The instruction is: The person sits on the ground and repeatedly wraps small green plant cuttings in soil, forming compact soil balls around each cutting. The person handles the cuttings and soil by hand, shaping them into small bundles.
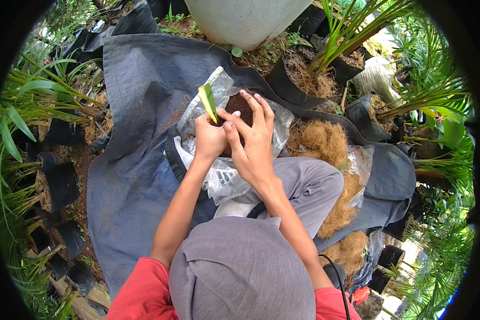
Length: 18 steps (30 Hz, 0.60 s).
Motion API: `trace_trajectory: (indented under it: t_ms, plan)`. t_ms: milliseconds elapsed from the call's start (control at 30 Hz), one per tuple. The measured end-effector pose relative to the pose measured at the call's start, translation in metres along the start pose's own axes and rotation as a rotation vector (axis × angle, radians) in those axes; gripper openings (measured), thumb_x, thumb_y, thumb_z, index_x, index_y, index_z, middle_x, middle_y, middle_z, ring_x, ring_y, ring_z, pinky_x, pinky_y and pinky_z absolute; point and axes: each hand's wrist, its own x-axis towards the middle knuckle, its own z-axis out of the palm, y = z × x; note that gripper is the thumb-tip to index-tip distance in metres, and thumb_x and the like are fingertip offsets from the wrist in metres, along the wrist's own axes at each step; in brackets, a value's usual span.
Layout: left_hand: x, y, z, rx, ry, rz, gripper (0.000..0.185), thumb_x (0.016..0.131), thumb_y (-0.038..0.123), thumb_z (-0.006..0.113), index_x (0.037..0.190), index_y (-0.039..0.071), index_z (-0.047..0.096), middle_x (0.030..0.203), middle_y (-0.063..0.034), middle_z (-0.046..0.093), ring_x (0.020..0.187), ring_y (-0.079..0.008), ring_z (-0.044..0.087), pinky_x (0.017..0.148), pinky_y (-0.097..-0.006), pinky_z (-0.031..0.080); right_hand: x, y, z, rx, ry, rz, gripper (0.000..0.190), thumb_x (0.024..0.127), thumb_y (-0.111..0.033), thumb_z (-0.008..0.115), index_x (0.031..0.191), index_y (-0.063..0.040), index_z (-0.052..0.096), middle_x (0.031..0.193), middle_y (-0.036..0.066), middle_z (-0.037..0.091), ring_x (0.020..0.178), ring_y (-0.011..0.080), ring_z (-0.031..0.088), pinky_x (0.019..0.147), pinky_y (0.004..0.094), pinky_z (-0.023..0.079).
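A short green and yellow leaf cutting (208, 101) stands up from between the curled fingers of my left hand (210, 137). Its lower end is hidden by that hand. My right hand (253, 140) lies spread over dark brown soil (240, 105), its thumb and index finger close to the left hand's fingertips. The soil sits in a clear plastic bag (281, 120) whose folded rim stands up on the left side. Crumpled plastic with print (226, 182) reaches down toward my lap. A black and white sandal (176, 156) shows beside the bag, partly covered.
A dark blue ground sheet (124, 192) spreads under me. Coconut fibre clumps (324, 140) lie by my grey-trousered knee (316, 176). Above the sheet's far edge stands a large pale pot (248, 20). Black bags with palm seedlings (296, 76) line both sides.
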Motion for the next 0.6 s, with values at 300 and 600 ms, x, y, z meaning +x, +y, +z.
trace_trajectory:
  t_ms: [300, 600]
  plan:
    - [-0.008, 0.013, -0.002, 0.264, -0.078, 0.109, 0.031, 0.093, 0.011, 0.083, 0.071, -0.003, 0.066, 0.058, -0.0040, 0.063, 0.060, -0.0052, 0.051, 0.052, -0.0327, 0.042, -0.010, 0.004, -0.006, 0.000, -0.034, 0.013, 0.029, 0.105, -0.026, 0.069, 0.121, -0.007, 0.084, 0.156, 0.019, 0.057, 0.153, 0.0426, 0.039, 0.124, 0.0564, 0.035]
    - [-0.005, 0.009, 0.003, 0.193, -0.174, 0.071, 0.021, 0.089, 0.010, 0.079, 0.077, -0.004, 0.069, 0.065, -0.0037, 0.065, 0.066, -0.0045, 0.055, 0.058, -0.0311, 0.048, -0.014, 0.009, -0.013, 0.051, -0.001, 0.049, 0.027, 0.105, -0.021, 0.068, 0.122, -0.007, 0.083, 0.158, 0.018, 0.057, 0.151, 0.0445, 0.041, 0.126, 0.0553, 0.034]
